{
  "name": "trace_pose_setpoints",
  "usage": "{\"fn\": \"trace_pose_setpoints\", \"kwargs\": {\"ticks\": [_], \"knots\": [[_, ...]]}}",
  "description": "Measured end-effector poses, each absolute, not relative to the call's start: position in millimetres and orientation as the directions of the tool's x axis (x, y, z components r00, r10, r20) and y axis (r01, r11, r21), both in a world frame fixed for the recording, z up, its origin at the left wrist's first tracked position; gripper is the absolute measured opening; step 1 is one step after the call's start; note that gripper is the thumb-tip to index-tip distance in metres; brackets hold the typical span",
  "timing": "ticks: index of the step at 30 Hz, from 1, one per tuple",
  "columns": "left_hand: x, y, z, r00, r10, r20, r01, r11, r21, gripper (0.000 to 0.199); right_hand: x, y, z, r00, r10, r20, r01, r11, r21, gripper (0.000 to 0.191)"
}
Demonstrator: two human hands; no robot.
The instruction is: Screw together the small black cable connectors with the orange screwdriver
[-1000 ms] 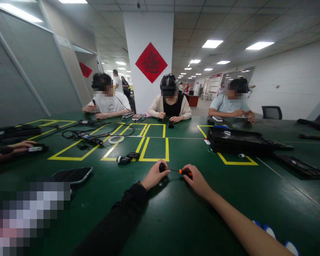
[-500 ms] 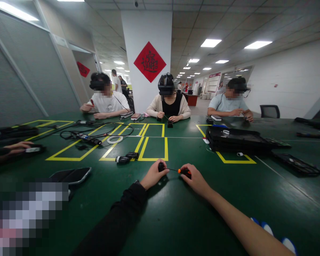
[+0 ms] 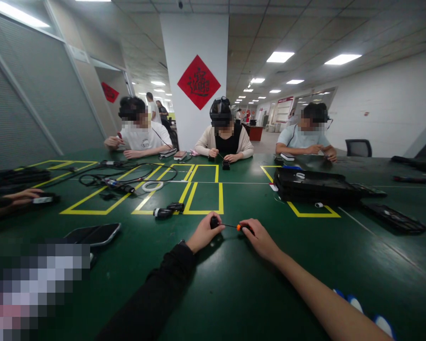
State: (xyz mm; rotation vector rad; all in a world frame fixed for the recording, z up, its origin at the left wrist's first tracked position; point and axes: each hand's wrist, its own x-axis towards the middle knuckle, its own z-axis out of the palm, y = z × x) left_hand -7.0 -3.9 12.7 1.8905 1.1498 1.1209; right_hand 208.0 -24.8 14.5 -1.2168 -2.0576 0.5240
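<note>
At the green table (image 3: 234, 284), in front of me, my left hand (image 3: 201, 235) pinches a small black part (image 3: 214, 221), fingers closed around it. My right hand (image 3: 261, 239) has its fingers curled snugly round the screwdriver (image 3: 238, 227), which points left at the part. This looks like the screwing step, but I can't tell if the tip sits inside. The next move seems to need 2 steady hands and a straight push.

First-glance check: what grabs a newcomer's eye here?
Probably the red diamond sign on the white pillar, upper centre. Next, mid-picture, the orange-collared screwdriver in the right hand, its shaft pointing to the black part in the left hand. Yellow tape outlines stand out on the green table.
</note>
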Motion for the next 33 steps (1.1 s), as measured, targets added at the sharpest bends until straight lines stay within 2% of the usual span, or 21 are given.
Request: {"fn": "trace_pose_setpoints", "kwargs": {"ticks": [5,10,15,33], "knots": [[-7.8,-3.4,12.0,0.253,0.905,0.341,0.342,-0.413,0.844,0.015,208.5,-26.0,16.4,-0.349,0.861,0.369,0.604,0.508,-0.614,0.017],[-8.1,-2.1,10.2,0.261,0.902,0.343,0.341,-0.418,0.842,0.014,208.3,-26.9,16.5,-0.333,0.877,0.345,0.599,0.480,-0.641,0.023],[-8.0,-1.7,9.4,0.264,0.900,0.346,0.336,-0.422,0.842,0.015,208.7,-25.6,16.6,-0.376,0.850,0.368,0.600,0.526,-0.603,0.021],[-7.7,-1.3,11.2,0.247,0.908,0.339,0.346,-0.409,0.844,0.016,209.9,-26.0,15.4,-0.336,0.860,0.384,0.622,0.509,-0.595,0.018]]}}
